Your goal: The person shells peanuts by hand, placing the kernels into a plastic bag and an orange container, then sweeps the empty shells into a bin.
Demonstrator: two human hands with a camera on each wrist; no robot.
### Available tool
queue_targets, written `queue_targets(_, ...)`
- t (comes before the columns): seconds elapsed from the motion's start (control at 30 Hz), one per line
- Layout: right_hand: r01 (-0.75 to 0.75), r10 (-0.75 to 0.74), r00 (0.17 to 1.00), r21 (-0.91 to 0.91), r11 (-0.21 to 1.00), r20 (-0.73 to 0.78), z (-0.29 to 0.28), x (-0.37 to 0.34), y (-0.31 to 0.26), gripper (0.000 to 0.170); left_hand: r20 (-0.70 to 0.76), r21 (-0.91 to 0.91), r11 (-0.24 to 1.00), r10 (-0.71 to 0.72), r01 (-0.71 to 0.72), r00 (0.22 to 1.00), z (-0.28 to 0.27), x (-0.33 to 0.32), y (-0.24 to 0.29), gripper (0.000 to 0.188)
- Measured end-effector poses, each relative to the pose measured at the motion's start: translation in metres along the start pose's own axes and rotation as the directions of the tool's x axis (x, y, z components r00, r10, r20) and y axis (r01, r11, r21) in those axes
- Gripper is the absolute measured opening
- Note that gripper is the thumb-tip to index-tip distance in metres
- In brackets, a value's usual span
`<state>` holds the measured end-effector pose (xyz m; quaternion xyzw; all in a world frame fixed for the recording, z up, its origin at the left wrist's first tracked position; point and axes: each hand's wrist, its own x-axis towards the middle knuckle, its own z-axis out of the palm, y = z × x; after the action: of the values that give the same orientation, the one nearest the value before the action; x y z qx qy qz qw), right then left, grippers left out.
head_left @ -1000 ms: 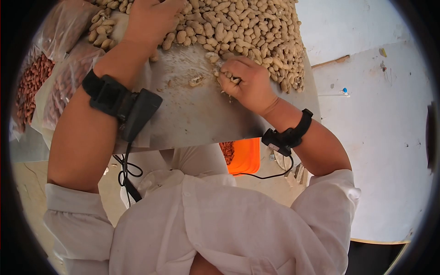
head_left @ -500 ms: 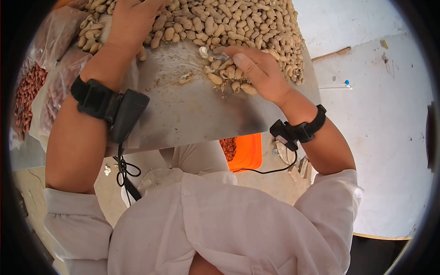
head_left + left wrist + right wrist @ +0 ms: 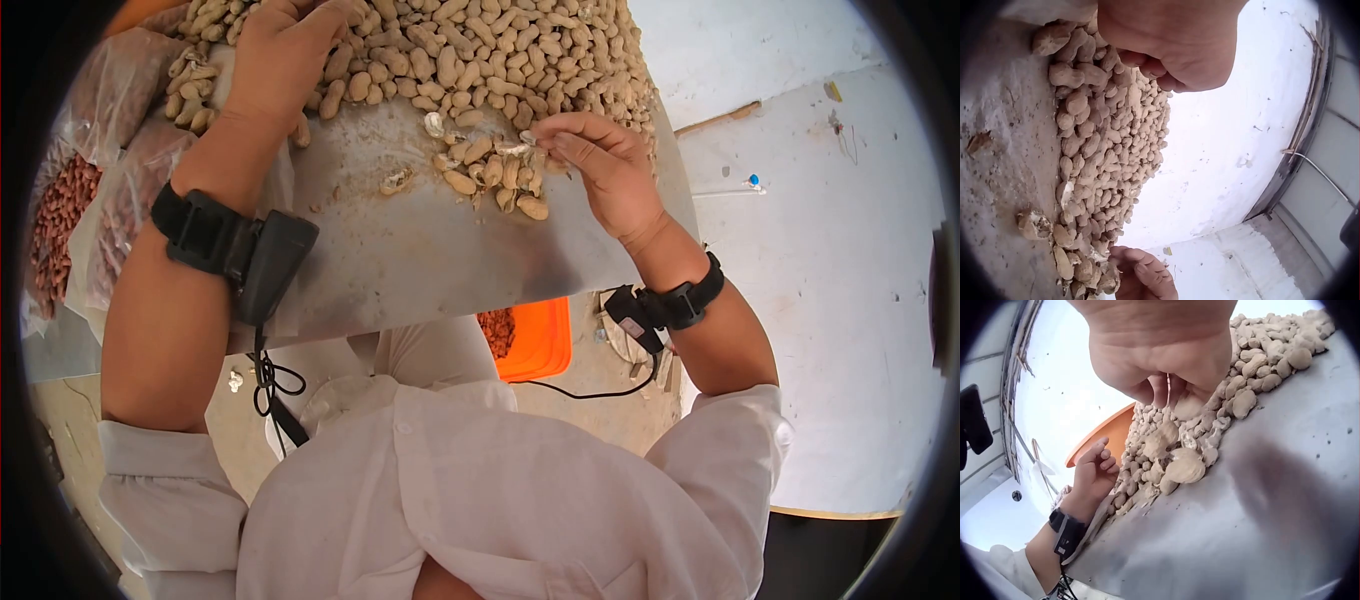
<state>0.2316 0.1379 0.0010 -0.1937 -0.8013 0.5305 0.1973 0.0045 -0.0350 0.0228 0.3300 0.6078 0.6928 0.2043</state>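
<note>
The left hand [image 3: 280,65] is over the left part of the peanut pile [image 3: 490,50], its fingertips partly cut off by the head view's top edge. In the right wrist view the left hand's [image 3: 1095,472] fingers look curled; whether they hold anything cannot be told. Thumb and forefinger of the right hand [image 3: 612,180] meet at a whitish shell piece [image 3: 527,138], just right of a small heap of peanuts [image 3: 480,170]. The left wrist view shows the right hand [image 3: 1144,275] beside that heap. A broken shell [image 3: 396,182] lies on the metal tabletop [image 3: 400,250].
Clear bags with red kernels [image 3: 68,205] lie at the left. Below the table's front edge is an orange container [image 3: 545,340] holding reddish kernels. Another orange container [image 3: 1110,428] stands behind the pile. A stick [image 3: 718,118] lies on the pale surface at the right.
The right hand has let go of several peanuts, which now lie as a heap near the pile, and has moved right. The left hand has shifted left and slightly down.
</note>
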Motion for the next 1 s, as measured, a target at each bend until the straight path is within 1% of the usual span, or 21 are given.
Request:
queue_targets(0.03, 0.024, -0.024, 1.0, 0.008, 1.0, 0.014, 0.004, 0.0, -0.001, 0.017, -0.021, -0.02, 1.0, 0.022, -0.023, 1.0, 0.001, 0.001, -0.002, 0.012)
queue_targets(0.1, 0.007, -0.008, 1.0, -0.07, 0.998, -0.014, 0.011, -0.002, -0.003, 0.017, -0.062, -0.058, 0.996, 0.064, -0.068, 0.996, 0.004, 0.004, -0.011, 0.012)
queue_targets(0.13, -0.003, 0.0, 1.0, -0.109, 0.994, -0.029, 0.012, -0.003, -0.005, 0.016, -0.058, -0.086, 0.994, 0.061, -0.066, 0.996, 0.003, 0.007, -0.015, 0.012)
queue_targets(0.17, 0.124, -0.126, 0.992, -0.243, 0.962, 0.008, 0.013, -0.003, -0.006, 0.017, -0.053, -0.115, 0.991, 0.057, -0.063, 0.997, 0.002, 0.01, -0.019, 0.012)
queue_targets(0.2, 0.249, -0.244, 0.968, -0.367, 0.896, 0.062, 0.013, -0.003, -0.006, 0.019, -0.05, -0.144, 0.988, 0.054, -0.06, 0.997, 0.002, 0.012, -0.021, 0.012)
queue_targets(0.23, 0.368, -0.349, 0.928, -0.476, 0.799, 0.133, 0.014, -0.003, -0.008, 0.02, -0.053, -0.152, 0.986, 0.059, -0.067, 0.997, 0.002, 0.013, -0.022, 0.012)
queue_targets(0.27, 0.447, -0.408, 0.89, -0.568, 0.691, 0.205, 0.017, -0.003, -0.013, 0.022, -0.057, -0.16, 0.985, 0.064, -0.072, 0.996, 0.003, 0.013, -0.022, 0.012)
queue_targets(0.33, 0.577, -0.483, 0.796, -0.697, 0.426, 0.364, 0.027, -0.003, -0.022, 0.026, -0.042, -0.155, 0.985, 0.068, -0.074, 0.997, 0.001, 0.014, -0.024, 0.012)
queue_targets(0.4, 0.578, -0.464, 0.798, -0.708, 0.405, 0.386, 0.034, -0.002, -0.013, 0.026, -0.003, -0.131, 0.989, 0.07, -0.07, 0.998, -0.002, 0.015, -0.026, 0.012)
queue_targets(0.43, 0.579, -0.454, 0.798, -0.714, 0.394, 0.396, 0.036, -0.001, -0.01, 0.026, -0.017, -0.14, 0.988, 0.066, -0.067, 0.998, -0.001, 0.016, -0.025, 0.012)
queue_targets(0.5, 0.594, -0.475, 0.785, -0.7, 0.396, 0.397, 0.038, 0.002, -0.009, 0.025, -0.049, -0.16, 0.985, 0.058, -0.065, 0.997, 0.001, 0.017, -0.023, 0.013)
queue_targets(0.6, 0.602, -0.467, 0.786, -0.672, 0.431, 0.405, 0.037, 0.008, -0.013, 0.024, -0.024, -0.062, 0.997, 0.035, -0.036, 0.999, -0.003, 0.016, -0.025, 0.013)
queue_targets(0.63, 0.601, -0.457, 0.79, -0.662, 0.448, 0.408, 0.036, 0.009, -0.016, 0.023, -0.03, -0.074, 0.996, 0.052, -0.054, 0.998, -0.002, 0.014, -0.024, 0.013)
queue_targets(0.73, 0.441, -0.372, 0.897, -0.526, 0.728, 0.237, 0.033, 0.01, -0.021, 0.016, -0.034, -0.118, 0.987, 0.106, -0.109, 0.994, 0.0, 0.012, -0.024, 0.011)
queue_targets(0.77, 0.322, -0.274, 0.946, -0.406, 0.855, 0.173, 0.032, 0.012, -0.024, 0.014, -0.024, -0.138, 0.982, 0.127, -0.129, 0.992, -0.001, 0.019, -0.032, 0.011)
queue_targets(0.8, 0.19, -0.161, 0.979, -0.268, 0.945, 0.124, 0.029, 0.014, -0.028, 0.012, -0.015, -0.158, 0.976, 0.15, -0.151, 0.989, -0.002, 0.021, -0.034, 0.011)
queue_targets(0.83, 0.049, -0.039, 0.995, -0.117, 0.992, 0.093, 0.028, 0.016, -0.031, 0.011, -0.006, -0.142, 0.98, 0.141, -0.141, 0.99, -0.004, 0.022, -0.034, 0.01)
queue_targets(0.93, 0.002, 0.006, 0.997, -0.107, 0.994, 0.073, 0.029, 0.019, -0.04, 0.011, 0.01, -0.111, 0.986, 0.127, -0.125, 0.992, -0.006, 0.019, -0.03, 0.01)
queue_targets(1.0, -0.019, 0.032, 0.994, -0.117, 0.993, 0.109, 0.026, 0.021, -0.038, 0.012, 0.007, -0.113, 0.985, 0.132, -0.13, 0.991, -0.005, 0.019, -0.029, 0.01)
